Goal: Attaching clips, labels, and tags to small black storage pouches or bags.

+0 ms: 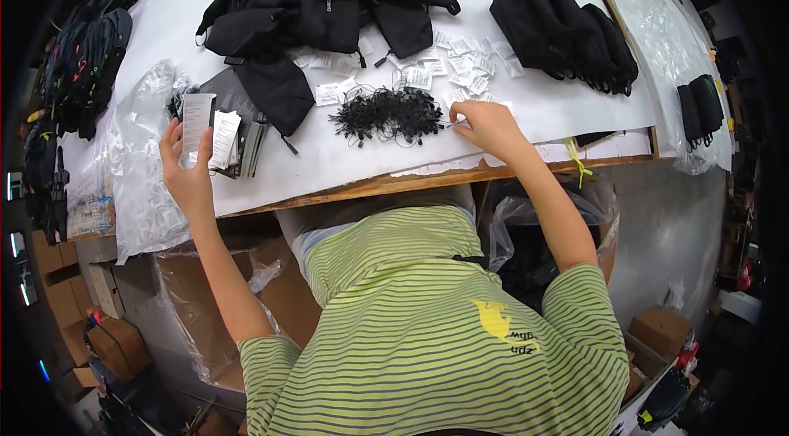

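Note:
My left hand (189, 177) holds a printed hang tag (197, 117) between thumb and fingers at the left of the table. Beside it lie a stack of white printed tags (223, 140) and several dark cards (251, 150). My right hand (489, 130) is closed in a pinch at the right edge of a tangled heap of black tag strings (390, 115). What its fingertips grip is thin and too small to make out. Behind the heap, small white printed labels (470, 66) lie scattered.
Black fabric pouches (329, 4) are piled at the back middle, with a row of more pouches (563, 29) at the right. Clear plastic bags (148, 165) hang over the left edge. A yellow cord (579, 163) is at the table's front edge. Cardboard boxes (119, 346) stand below left.

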### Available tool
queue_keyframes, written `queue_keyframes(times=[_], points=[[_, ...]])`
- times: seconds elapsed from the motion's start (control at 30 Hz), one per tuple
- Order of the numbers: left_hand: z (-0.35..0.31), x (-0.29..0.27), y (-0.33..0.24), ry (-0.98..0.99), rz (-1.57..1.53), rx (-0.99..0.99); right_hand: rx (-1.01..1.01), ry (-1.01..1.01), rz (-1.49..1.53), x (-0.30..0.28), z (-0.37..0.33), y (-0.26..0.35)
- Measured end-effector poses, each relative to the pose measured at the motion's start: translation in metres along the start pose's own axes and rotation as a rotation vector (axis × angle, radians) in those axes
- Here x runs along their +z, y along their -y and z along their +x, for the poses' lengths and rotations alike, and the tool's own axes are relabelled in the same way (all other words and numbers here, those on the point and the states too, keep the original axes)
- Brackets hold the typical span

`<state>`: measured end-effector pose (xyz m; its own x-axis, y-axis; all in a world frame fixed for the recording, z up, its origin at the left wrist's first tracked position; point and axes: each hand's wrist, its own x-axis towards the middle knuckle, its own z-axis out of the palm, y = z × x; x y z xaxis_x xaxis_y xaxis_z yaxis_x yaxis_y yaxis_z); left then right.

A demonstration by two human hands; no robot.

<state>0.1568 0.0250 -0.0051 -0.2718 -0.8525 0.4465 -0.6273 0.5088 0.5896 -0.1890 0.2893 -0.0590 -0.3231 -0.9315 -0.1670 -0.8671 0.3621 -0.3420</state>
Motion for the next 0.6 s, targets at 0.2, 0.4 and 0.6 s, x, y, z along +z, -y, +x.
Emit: queue_keyframes(times=[0.2, 0.4, 0.6], points=[[-0.018, 0.002, -0.039, 0.044, -0.641, -0.019, -0.059, -0.039, -0.038, 0.012, 0.003, -0.005], [-0.051, 0.019, -0.063, 0.235, -0.896, -0.135, -0.005, 0.031, 0.021, -0.015, 0.006, 0.003], [-0.078, 0.04, -0.068, 0.327, -0.918, -0.256, 0.128, -0.23, 0.397, -0.027, -0.008, -0.02]])
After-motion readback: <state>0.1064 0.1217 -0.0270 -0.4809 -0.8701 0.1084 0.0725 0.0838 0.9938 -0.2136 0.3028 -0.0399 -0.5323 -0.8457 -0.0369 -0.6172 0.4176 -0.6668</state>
